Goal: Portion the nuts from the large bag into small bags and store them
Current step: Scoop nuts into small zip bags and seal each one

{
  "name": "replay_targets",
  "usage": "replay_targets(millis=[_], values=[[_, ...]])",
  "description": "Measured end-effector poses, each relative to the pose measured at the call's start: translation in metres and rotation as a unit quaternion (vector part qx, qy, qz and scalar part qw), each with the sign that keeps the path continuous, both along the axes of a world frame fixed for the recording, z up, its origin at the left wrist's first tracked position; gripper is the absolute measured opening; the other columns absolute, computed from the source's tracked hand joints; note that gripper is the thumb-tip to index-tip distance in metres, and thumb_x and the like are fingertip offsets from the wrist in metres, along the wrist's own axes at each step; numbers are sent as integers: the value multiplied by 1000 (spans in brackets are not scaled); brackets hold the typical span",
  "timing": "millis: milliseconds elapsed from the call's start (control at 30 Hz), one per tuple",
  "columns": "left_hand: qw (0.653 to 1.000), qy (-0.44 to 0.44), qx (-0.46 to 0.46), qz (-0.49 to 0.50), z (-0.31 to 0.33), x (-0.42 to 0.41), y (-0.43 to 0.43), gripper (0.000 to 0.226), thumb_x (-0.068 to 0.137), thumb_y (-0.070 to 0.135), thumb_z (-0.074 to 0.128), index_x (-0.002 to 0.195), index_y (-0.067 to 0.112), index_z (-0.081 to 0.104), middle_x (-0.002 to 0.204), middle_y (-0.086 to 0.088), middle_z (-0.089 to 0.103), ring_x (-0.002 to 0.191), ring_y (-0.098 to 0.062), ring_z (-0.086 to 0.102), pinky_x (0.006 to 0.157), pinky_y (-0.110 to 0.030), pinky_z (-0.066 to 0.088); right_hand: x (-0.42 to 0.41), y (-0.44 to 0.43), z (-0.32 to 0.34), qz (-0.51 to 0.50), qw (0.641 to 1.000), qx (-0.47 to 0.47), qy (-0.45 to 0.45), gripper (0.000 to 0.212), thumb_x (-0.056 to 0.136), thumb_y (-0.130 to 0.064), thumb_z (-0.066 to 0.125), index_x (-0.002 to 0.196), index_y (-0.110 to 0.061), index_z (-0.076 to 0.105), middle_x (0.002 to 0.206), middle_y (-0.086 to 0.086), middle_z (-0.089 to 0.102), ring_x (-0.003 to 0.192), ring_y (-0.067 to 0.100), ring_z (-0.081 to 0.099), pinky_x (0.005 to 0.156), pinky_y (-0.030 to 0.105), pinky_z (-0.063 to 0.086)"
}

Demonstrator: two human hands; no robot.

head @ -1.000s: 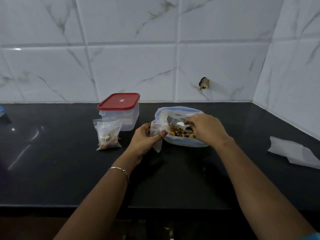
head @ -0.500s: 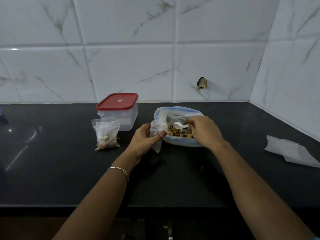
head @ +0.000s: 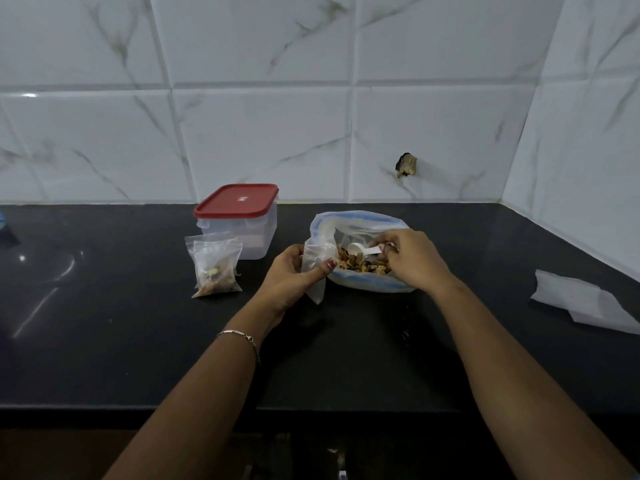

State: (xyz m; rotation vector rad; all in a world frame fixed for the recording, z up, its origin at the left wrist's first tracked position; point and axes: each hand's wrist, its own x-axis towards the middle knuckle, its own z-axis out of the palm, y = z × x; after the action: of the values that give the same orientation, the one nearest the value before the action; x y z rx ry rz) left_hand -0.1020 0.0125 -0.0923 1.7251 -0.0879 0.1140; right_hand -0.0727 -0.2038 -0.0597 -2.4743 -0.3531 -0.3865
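Pinching scoop [head: 362,250] over nuts [head: 360,265] inside large bag [head: 360,219]: right grip [head: 415,261]; left grip [head: 289,277] clutching small bag [head: 316,271].

I have 1 view to work with, the head camera. It sits above the near edge of the black counter [head: 104,341] and looks forward and down across it. The lens is wide-angle, so the tiled wall [head: 259,140] at the back fills the upper part of the frame and the side wall [head: 588,133] closes the right. The left hand [head: 291,275] and right hand [head: 412,261] reach in from the bottom edge and sit near the centre, close under the lens.
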Motion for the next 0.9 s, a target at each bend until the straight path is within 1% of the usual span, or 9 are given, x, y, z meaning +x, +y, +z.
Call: replay_targets(millis=[133, 300, 367, 467, 533, 600, 700, 833, 900], values=[[1000, 5, 1, -2, -1, 0, 0, 63, 76, 33, 77, 130, 16, 51, 127, -2, 61, 117, -16, 56, 100, -37, 46, 2, 2, 1, -17, 999, -21, 18, 30, 96, -13, 48, 114, -24, 69, 106, -1, 69, 82, 13, 64, 77, 33, 54], [1000, 12, -2, -7, 0, 0, 0, 63, 78, 34, 76, 132, 16, 49, 127, -2, 60, 117, -17, 56, 102, -40, 46, 4, 9, 4, -19, 980, 144, 139, 34, 92, -4, 43, 109, -16, 69, 83, 6, 67, 58, 14, 52, 51, 25, 42], [1000, 10, -5, -11, 0, 0, -1, 63, 78, 34, 75, 132, 16, 48, 128, -2, 60, 117, -17, 56, 102, -39, 46, 3, 9, 3, -17, 975, 160, 155, 36, 92, -1, 42, 110, -15, 69, 79, 6, 65, 54, 13, 47, 46, 23, 37], [1000, 8, 0, -10, 0, 0, -1, 64, 79, 35, 74, 134, 17, 47, 129, -2, 59, 118, -17, 55, 102, -38, 46, 0, 8, 0, -34, 998, 2, 60, 34, 94, -4, 46, 113, -20, 69, 98, 1, 68, 74, 13, 57, 61, 24, 42], [1000, 6, 2, -10, 1, 0, -1, 64, 81, 35, 73, 135, 17, 46, 130, -2, 58, 118, -16, 55, 99, -35, 46, -3, 13, -2, -59, 993, -98, -4, 29, 96, -8, 49, 115, -20, 68, 107, 3, 67, 84, 14, 58, 71, 25, 43], [1000, 3, 1, -12, 1, -1, -1, 62, 82, 35, 72, 135, 18, 45, 131, -2, 56, 119, -16, 54, 96, -32, 46, -4, 18, -2, -48, 992, -114, -12, 29, 97, -10, 48, 115, -19, 68, 108, 3, 68, 89, 16, 61, 77, 26, 45], [1000, -2, -10, -18, 1, -3, -3, 58, 85, 34, 70, 134, 21, 43, 131, 1, 55, 117, -14, 53, 88, -25, 45, -4, 17, 0, -17, 998, -41, 55, 33, 94, -5, 47, 114, -17, 70, 102, 5, 70, 90, 18, 63, 76, 29, 48], [999, -12, -10, -35, 2, -5, -3, 44, 87, 34, 67, 124, 30, 44, 126, 6, 54, 115, -11, 52, 83, -22, 45, -3, 17, 2, -30, 971, 157, 179, 27, 92, -1, 44, 103, -4, 69, 84, 17, 67, 58, 16, 51, 52, 27, 39], [999, -17, -12, -43, 3, -6, -5, 40, 88, 33, 66, 120, 34, 43, 121, 11, 53, 112, -8, 51, 80, -20, 44, -3, 17, 3, -46, 951, 213, 218, 25, 93, -4, 45, 103, 0, 68, 76, 14, 65, 47, 13, 44, 46, 25, 35]])
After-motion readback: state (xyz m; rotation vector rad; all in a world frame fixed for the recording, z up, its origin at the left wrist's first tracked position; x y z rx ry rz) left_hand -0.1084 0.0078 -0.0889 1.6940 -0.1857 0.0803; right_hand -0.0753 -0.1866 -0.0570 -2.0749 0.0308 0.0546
